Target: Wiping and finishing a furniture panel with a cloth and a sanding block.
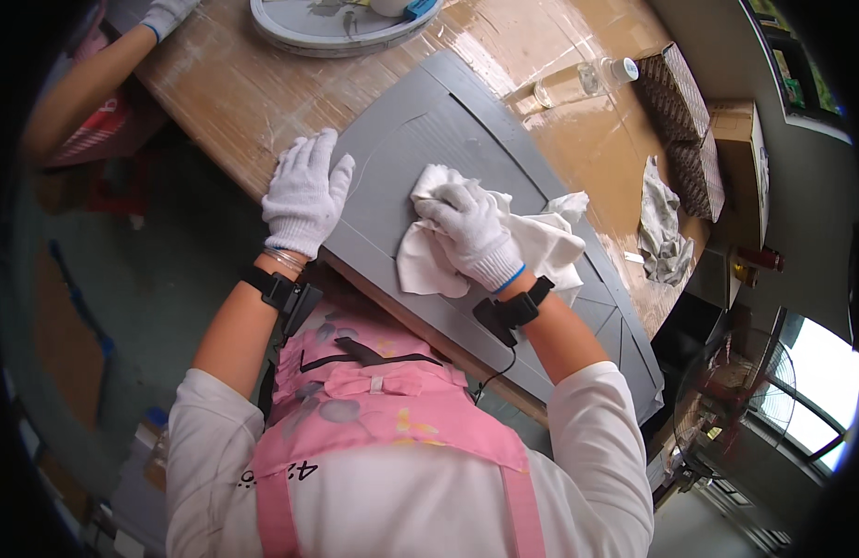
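Observation:
A large grey panel (392,121) with thin grooves lies flat on the wooden table in front of me. My right hand (471,232), in a white knit glove, is closed on a bunched white cloth (550,244) and presses it against the panel's middle. Part of the cloth spreads out to the right of the hand and below it. My left hand (306,191), gloved the same way, rests flat on the panel's left edge with its fingers stretched out, holding nothing.
A clear bottle (578,84) with a white cap lies beyond the panel. Near the right edge are a crumpled grey rag (665,223) and patterned boxes (676,98). A round grey lid-like tray (346,42) sits at the back. Another person's gloved hand (169,14) is at upper left.

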### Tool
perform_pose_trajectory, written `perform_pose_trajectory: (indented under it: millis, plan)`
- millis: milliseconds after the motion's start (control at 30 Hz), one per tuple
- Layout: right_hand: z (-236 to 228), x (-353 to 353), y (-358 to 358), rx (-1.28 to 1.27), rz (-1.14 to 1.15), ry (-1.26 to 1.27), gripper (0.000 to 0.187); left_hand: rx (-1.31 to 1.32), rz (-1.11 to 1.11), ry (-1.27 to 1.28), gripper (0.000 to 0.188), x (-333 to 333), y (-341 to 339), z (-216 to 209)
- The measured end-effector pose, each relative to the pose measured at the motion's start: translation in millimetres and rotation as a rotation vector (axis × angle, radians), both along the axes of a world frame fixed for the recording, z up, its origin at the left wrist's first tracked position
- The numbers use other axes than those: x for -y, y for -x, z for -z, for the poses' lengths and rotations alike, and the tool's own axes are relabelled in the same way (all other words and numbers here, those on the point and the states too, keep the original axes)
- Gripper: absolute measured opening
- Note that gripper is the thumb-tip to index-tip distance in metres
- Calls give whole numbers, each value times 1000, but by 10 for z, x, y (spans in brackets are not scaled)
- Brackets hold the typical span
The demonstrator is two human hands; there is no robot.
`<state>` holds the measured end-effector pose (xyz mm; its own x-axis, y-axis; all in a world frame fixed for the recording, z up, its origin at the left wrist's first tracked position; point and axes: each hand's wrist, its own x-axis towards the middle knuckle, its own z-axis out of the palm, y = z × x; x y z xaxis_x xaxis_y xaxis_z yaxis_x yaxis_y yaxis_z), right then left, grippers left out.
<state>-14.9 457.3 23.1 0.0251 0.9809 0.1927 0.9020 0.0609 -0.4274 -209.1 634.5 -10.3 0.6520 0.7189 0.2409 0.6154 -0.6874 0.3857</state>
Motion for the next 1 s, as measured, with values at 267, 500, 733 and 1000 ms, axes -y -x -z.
perform_pose_trajectory:
  millis: [267, 500, 733, 1000]
  plan:
    - [127, 728, -639, -34, 368, 5, 30, -27, 2, 35, 48, -1, 13, 0]
    - [-7, -9, -622, 87, 316, -213, 24, -54, 0, 40, 48, 21, -5, -69]
    - [78, -166, -696, 216, 273, -170, 26, -72, -7, 65, 48, 24, -1, -49]
    - [137, -30, -805, 111, 601, -199, 27, -82, 11, 46, 49, 24, -4, -92]
